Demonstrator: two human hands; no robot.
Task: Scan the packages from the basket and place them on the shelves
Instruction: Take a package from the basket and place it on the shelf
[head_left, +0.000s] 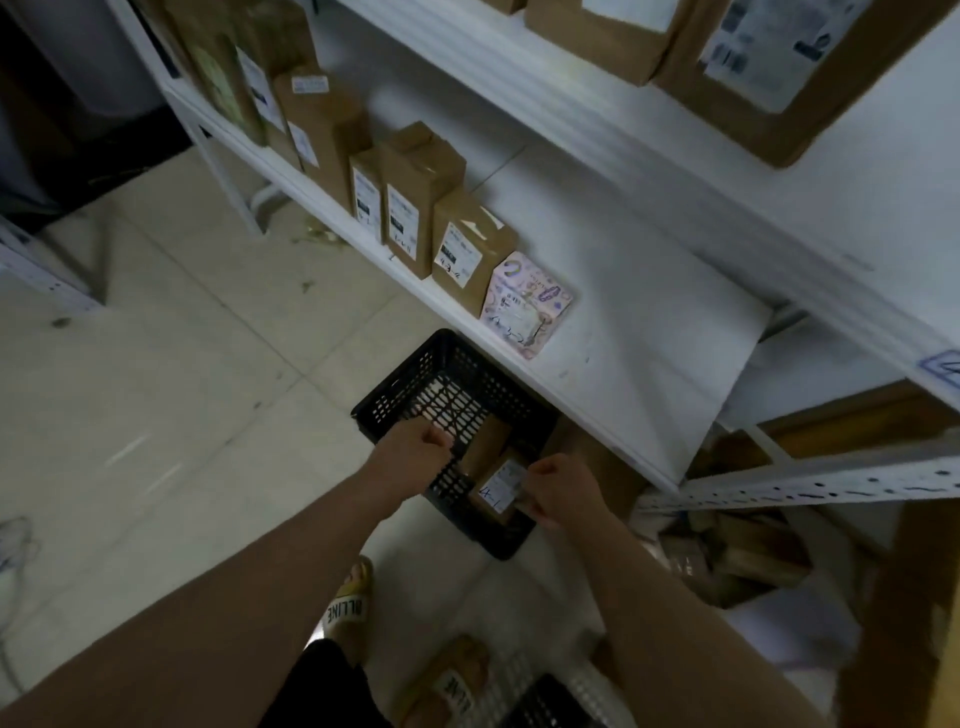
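Both hands reach down into the black basket (395, 395) on the floor. The right hand (558, 488) has its fingers curled on the near right edge of a small labelled package (496, 486). The left hand (415, 447) is balled over the basket's mesh, just left of the package; whether it holds anything cannot be told.

The labelled package lies in the basket's near right corner with its white label up. Its long axis seems to run roughly away from the person. A second brown package (485, 441) lies touching it on the far side.

The lower shelf (649, 353) sits above and beyond the basket. Its row of brown boxes (415, 208) ends in a patterned package (524, 306), and the bare stretch right of that is almost straight above the right hand. The right hand is therefore judged the better placed to lift the package up and forward to that spot, once it is scanned.
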